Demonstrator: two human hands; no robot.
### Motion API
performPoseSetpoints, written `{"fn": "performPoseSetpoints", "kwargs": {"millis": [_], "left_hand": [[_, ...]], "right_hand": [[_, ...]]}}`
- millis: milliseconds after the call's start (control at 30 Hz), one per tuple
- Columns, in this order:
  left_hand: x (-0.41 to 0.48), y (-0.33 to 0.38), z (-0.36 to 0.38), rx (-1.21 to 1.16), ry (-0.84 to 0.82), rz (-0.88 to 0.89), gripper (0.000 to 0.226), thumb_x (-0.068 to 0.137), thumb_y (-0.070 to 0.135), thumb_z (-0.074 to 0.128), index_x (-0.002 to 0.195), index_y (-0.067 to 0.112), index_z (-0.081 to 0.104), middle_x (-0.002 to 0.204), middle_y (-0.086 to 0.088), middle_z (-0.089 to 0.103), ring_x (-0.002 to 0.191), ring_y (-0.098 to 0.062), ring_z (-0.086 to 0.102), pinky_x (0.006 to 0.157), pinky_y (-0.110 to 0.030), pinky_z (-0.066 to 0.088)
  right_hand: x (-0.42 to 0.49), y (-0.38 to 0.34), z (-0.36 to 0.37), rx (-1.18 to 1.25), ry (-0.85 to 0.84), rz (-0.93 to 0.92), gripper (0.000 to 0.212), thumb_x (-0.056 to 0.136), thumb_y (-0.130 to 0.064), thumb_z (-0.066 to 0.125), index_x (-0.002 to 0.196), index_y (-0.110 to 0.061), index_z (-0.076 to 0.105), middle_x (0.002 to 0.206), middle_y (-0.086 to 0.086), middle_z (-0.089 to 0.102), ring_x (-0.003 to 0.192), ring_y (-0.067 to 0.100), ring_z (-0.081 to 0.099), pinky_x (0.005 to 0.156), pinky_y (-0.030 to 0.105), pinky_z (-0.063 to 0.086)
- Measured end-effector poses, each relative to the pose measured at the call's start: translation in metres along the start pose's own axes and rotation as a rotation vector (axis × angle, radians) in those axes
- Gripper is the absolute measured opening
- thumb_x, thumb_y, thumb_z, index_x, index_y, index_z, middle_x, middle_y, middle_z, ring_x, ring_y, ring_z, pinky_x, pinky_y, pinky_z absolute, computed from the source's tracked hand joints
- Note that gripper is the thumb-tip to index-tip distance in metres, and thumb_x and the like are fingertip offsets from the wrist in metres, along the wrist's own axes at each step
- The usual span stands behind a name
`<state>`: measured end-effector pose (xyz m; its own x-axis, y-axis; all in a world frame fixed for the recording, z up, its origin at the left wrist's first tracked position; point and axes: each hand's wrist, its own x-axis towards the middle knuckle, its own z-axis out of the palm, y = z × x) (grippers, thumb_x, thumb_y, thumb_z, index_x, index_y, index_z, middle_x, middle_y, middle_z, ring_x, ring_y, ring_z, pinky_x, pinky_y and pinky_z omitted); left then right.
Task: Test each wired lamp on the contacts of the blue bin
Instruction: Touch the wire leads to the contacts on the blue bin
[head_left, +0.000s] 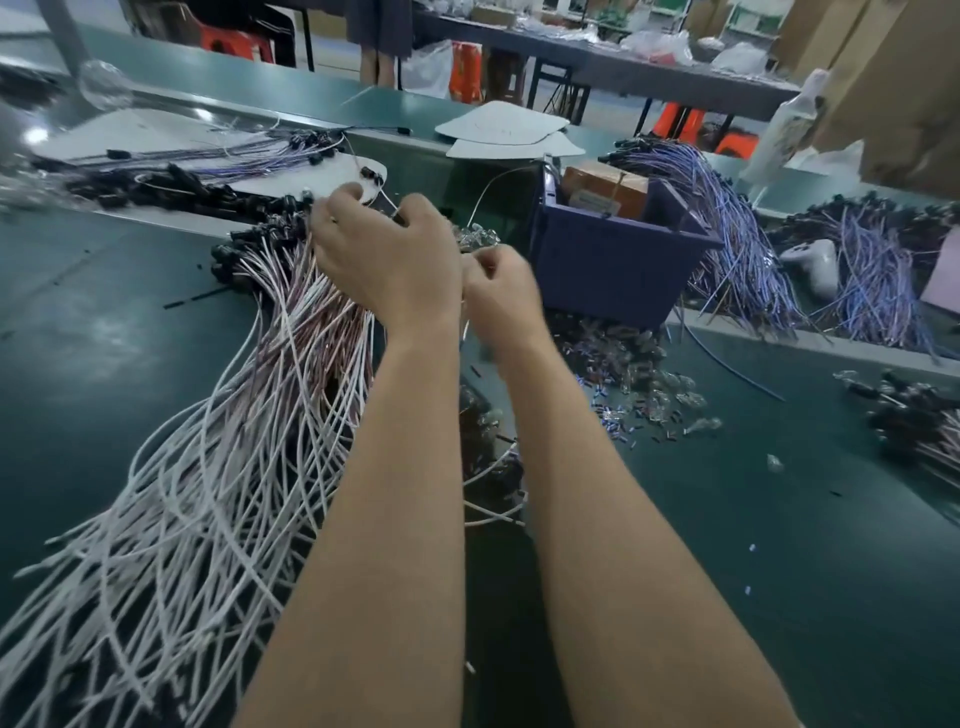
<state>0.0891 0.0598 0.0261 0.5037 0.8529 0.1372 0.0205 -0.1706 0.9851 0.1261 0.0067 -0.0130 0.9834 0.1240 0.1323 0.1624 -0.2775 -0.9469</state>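
As L hand (387, 260) grips wires (208, 467), R hand (501, 296) curled beside

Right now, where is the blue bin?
Head view, right of centre: the blue bin stands on the green table, just right of the right hand, with purple wires along its right side.

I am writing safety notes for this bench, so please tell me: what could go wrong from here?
1. The white wires lie crossed in a tangle under the left hand; pulling one out may drag its neighbours along.
2. Loose small parts lie scattered in front of the blue bin, near the right hand; a trailing wire could sweep them about.
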Motion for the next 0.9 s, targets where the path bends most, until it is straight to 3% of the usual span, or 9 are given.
{"fn": "performPoseSetpoints", "kwargs": {"millis": [67,133,200,333,467,567,733,833,900], "left_hand": [[-0.003,-0.004,0.005,0.038,-0.075,-0.002,0.036,0.093,0.019,0.048,0.127,0.008,0.045,0.144,-0.01,0.034,0.132,-0.023,0.033,0.109,-0.029,0.029],[-0.012,-0.007,0.012,0.043,-0.173,0.064,0.024,0.093,0.017,0.049,0.116,0.009,0.051,0.131,-0.009,0.045,0.116,-0.019,0.045,0.088,-0.017,0.039],[-0.024,-0.009,0.02,0.085,-0.279,0.167,0.015,0.094,0.017,0.047,0.105,0.009,0.056,0.115,-0.009,0.058,0.1,-0.019,0.055,0.078,-0.02,0.042],[-0.042,-0.009,0.035,0.446,-0.271,0.369,0.024,0.093,0.028,0.047,0.109,0.015,0.06,0.118,-0.008,0.057,0.11,-0.028,0.05,0.091,-0.037,0.036],[-0.043,-0.016,0.048,0.698,-0.513,0.225,0.027,0.093,0.025,0.05,0.118,0.016,0.057,0.129,-0.011,0.052,0.118,-0.033,0.049,0.09,-0.04,0.039],[-0.044,-0.024,0.052,0.636,-0.539,0.161,0.02,0.092,0.012,0.052,0.109,0.015,0.063,0.118,-0.012,0.061,0.109,-0.031,0.056,0.075,-0.032,0.037],[-0.06,-0.023,0.067,0.317,-0.422,0.384,0.018,0.096,0.011,0.048,0.106,0.008,0.063,0.11,-0.011,0.063,0.094,-0.02,0.058,0.073,-0.022,0.039],[-0.078,-0.013,0.076,0.045,-0.458,0.454,0.019,0.093,0.005,0.05,0.103,0.007,0.065,0.104,-0.007,0.065,0.089,-0.014,0.061,0.074,-0.014,0.043],[-0.092,-0.01,0.082,-0.083,-0.557,0.448,0.023,0.09,0.001,0.048,0.102,0.008,0.066,0.095,0.0,0.067,0.086,-0.01,0.062,0.073,-0.012,0.045]], "right_hand": [[0.004,0.003,-0.024,0.047,0.042,0.023,0.01,0.098,-0.014,0.046,0.093,-0.011,0.054,0.074,-0.002,0.056,0.061,0.008,0.047,0.056,0.021,0.039],[0.005,0.003,-0.044,0.209,0.094,0.05,0.014,0.098,-0.011,0.045,0.088,-0.012,0.054,0.073,0.0,0.055,0.057,0.007,0.044,0.052,0.021,0.037],[0.005,0.0,-0.06,0.375,0.147,0.05,0.018,0.098,-0.009,0.044,0.083,-0.013,0.052,0.069,0.0,0.052,0.05,0.005,0.04,0.046,0.018,0.034],[0.0,0.001,-0.094,0.573,0.23,0.006,0.021,0.099,-0.005,0.042,0.081,-0.013,0.049,0.065,0.002,0.049,0.044,0.005,0.038,0.044,0.017,0.031],[-0.007,0.014,-0.13,0.701,0.275,0.003,0.024,0.099,-0.004,0.042,0.079,-0.014,0.049,0.063,0.001,0.05,0.044,0.005,0.039,0.044,0.017,0.032],[-0.015,0.027,-0.151,0.75,0.29,0.027,0.024,0.099,-0.004,0.042,0.078,-0.015,0.049,0.062,-0.001,0.051,0.045,0.007,0.04,0.045,0.018,0.033],[-0.03,0.046,-0.176,0.673,0.266,0.112,0.023,0.097,-0.009,0.044,0.076,-0.012,0.053,0.056,-0.004,0.051,0.044,0.006,0.036,0.042,0.017,0.027],[-0.037,0.053,-0.185,0.418,0.138,0.207,0.039,0.098,-0.033,0.044,0.069,-0.011,0.057,0.045,-0.005,0.046,0.035,0.006,0.03,0.035,0.017,0.02],[-0.038,0.057,-0.189,0.443,0.057,0.254,0.053,0.098,-0.047,0.037,0.071,-0.01,0.063,0.05,-0.002,0.053,0.037,0.007,0.03,0.037,0.017,0.022]]}}
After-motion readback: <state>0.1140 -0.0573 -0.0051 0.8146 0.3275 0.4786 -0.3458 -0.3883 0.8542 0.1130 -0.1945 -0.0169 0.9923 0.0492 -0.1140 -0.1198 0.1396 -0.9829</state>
